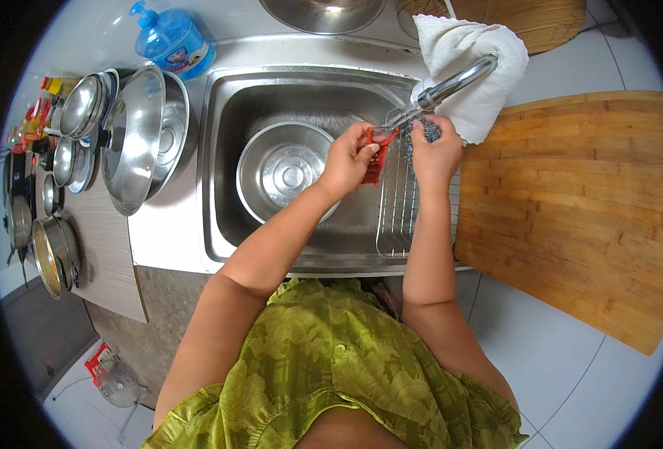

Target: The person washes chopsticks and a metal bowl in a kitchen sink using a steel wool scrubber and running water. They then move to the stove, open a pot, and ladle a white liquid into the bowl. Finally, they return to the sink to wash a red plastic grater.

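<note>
My left hand (pixel 351 157) grips a red plastic kitchen tool (pixel 375 165) with a toothed edge; its exact kind is unclear. My right hand (pixel 438 147) holds a grey steel wool scourer (pixel 429 129) close beside it. Both hands are over the right part of the stainless steel sink (pixel 286 90), just under the chrome faucet (pixel 457 81). What looks like running water falls from the spout towards the red tool. A round metal basin (pixel 247 174) sits in the sink, left of my hands. Under my right hand is a wire rack (pixel 396 224), partly hidden by my forearm.
A white cloth (pixel 477 47) drapes around the faucet. On the right lies a large wooden board (pixel 567 207). A blue pump bottle (pixel 177 47) stands behind the sink's left corner. Metal bowls and lids (pixel 135 140) lean at the left, with pots (pixel 51 258) nearer the counter edge.
</note>
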Demonstrator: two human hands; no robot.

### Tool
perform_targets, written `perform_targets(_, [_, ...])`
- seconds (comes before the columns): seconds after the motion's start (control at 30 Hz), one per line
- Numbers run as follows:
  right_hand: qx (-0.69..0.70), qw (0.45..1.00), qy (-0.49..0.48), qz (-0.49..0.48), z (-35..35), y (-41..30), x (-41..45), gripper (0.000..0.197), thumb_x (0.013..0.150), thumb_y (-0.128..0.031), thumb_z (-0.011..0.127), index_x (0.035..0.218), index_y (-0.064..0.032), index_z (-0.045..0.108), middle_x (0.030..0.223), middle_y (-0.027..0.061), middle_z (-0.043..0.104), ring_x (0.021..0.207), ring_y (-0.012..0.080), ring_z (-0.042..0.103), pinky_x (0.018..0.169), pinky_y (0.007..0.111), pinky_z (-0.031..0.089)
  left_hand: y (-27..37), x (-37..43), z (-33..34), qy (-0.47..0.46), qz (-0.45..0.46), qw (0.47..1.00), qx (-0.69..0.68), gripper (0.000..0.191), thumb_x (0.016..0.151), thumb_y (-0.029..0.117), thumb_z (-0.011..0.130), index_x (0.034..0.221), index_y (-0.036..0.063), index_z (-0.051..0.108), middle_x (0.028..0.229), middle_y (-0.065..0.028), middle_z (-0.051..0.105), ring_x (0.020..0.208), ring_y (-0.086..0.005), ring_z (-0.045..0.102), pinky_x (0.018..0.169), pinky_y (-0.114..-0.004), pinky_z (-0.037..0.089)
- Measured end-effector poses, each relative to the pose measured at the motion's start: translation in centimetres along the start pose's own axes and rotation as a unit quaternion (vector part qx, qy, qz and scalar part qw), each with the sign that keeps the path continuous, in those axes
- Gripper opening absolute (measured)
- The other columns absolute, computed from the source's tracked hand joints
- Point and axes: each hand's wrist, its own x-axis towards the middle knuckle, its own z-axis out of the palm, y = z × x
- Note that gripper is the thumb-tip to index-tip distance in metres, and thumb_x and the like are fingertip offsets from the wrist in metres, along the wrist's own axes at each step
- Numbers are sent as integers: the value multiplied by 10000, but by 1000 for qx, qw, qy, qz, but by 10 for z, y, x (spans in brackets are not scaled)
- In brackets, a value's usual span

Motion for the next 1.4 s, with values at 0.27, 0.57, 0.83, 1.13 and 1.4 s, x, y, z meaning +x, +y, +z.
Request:
perform_targets(0.27, [-1, 992, -72, -104, 14, -13, -16, 190, 716, -185, 695, 873, -98, 631, 910, 106, 638, 845, 321, 601, 723, 409, 470, 5, -7, -1, 47, 24, 996, 77, 188, 858, -50, 524, 1033, 18, 526, 842, -102, 647, 782, -132, 616, 714, -247, 476])
perform_targets(0.57, [109, 983, -97, -113, 7, -20, -19, 185, 702, -140, 698, 869, -92, 635, 882, 116, 638, 834, 323, 610, 726, 388, 474, 3, -5, -8, 61, 46, 990, 118, 181, 874, -43, 513, 1047, 11, 513, 841, -73, 623, 710, -89, 565, 615, -234, 471])
perform_targets(0.83, [-6, 998, -3, -56, 5, -2, -8, 170, 713, -158, 684, 854, -71, 645, 859, 124, 636, 824, 334, 598, 723, 407, 466, 7, -9, -7, 49, 16, 999, -1, 169, 875, -69, 495, 1022, 13, 513, 890, -48, 629, 784, -78, 557, 727, -215, 451])
perform_targets(1.13, [120, 992, -27, -28, 4, -5, -10, 180, 712, -147, 693, 860, -60, 640, 843, 131, 638, 764, 331, 603, 694, 373, 469, 3, -1, -11, 5, -123, 974, -189, 187, 887, -37, 509, 1024, 89, 487, 994, -67, 646, 880, -131, 614, 756, -287, 513])
perform_targets(1.4, [-30, 984, -66, -162, 9, -26, -26, 211, 701, -175, 713, 874, -107, 611, 879, 73, 589, 883, 294, 578, 715, 401, 475, -3, 1, -6, -17, -76, 984, -161, 189, 891, -39, 495, 1037, 82, 502, 970, -65, 645, 835, -121, 609, 741, -274, 510])
